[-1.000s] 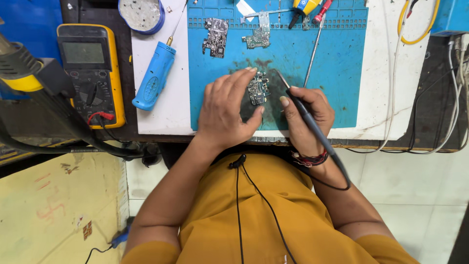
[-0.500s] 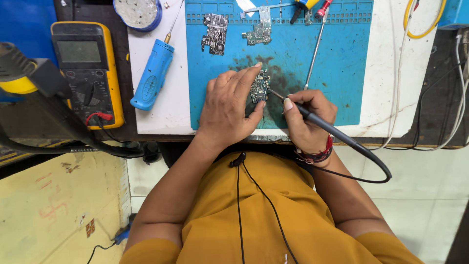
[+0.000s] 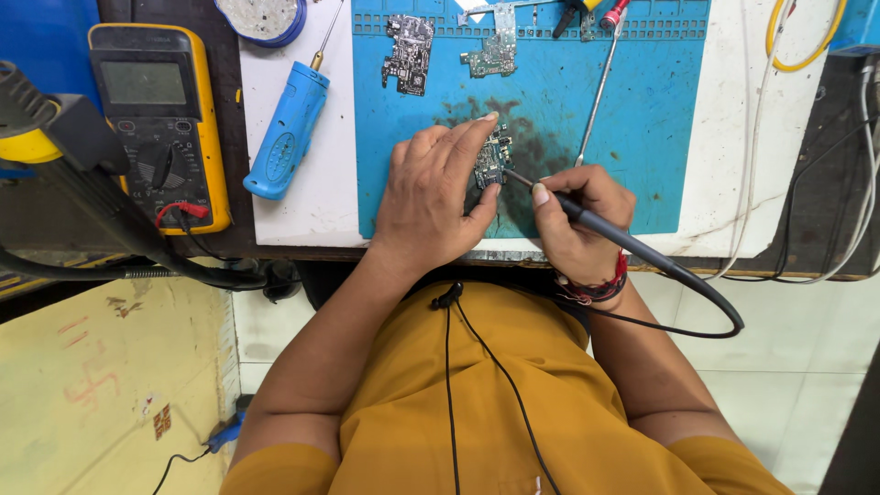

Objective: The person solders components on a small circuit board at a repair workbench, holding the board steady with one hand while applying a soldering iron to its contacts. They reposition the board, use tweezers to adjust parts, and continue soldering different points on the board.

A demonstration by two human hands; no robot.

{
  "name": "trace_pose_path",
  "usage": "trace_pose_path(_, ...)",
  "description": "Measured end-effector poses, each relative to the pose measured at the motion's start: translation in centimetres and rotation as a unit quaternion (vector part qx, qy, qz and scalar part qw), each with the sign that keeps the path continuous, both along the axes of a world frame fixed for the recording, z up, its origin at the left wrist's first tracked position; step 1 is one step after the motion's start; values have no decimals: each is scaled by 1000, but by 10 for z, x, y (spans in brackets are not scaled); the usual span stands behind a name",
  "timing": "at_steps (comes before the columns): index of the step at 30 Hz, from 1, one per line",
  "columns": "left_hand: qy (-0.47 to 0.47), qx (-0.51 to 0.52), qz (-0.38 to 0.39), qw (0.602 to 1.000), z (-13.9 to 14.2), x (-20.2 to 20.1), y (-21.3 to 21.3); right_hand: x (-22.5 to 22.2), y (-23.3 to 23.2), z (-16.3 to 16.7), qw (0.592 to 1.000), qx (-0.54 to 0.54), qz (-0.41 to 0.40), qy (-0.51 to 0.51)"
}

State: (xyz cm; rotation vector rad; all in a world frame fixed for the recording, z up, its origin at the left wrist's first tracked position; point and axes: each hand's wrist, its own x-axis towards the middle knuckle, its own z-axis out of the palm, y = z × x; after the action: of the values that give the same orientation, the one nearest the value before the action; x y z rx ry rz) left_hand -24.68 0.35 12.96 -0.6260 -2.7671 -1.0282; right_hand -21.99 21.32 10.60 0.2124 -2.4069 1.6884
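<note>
**Iron tip met the board from the right**

The small circuit board (image 3: 493, 158) lay on the blue mat (image 3: 642, 119), pinned beneath the fingers of the left hand (image 3: 433, 203), which pressed it flat. The right hand (image 3: 579, 220) gripped 1 soldering iron (image 3: 632, 246) like a pen. Its long axis ran from lower right up to the left, tip touching the board's right edge, just beside the left fingertips.

A mustard-yellow short-sleeved shirt (image 3: 513, 403) is worn, a thin black earphone cable (image 3: 449, 367) is draped down it, and red-and-black thread bracelets (image 3: 600, 286) are worn at the right wrist.
</note>
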Motion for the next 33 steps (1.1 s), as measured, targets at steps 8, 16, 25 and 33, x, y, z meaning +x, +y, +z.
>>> trace_pose_path(8, -2, 1, 2, 1000, -2, 2, -2, 0, -3, 1, 1000, 22, 3, 11)
trace_pose_path(16, 3, -3, 3, 1000, -2, 2, -1, 0, -3, 0, 1000, 19, -11, 1)
trace_pose_path(25, -3, -3, 0, 1000, -3, 1, -3, -1, -4, -2, 1000, 14, -10, 2)
trace_pose_path(33, 2, 0, -4, 1000, -2, -1, -5, -3, -7, -2, 1000, 4, -8, 7)
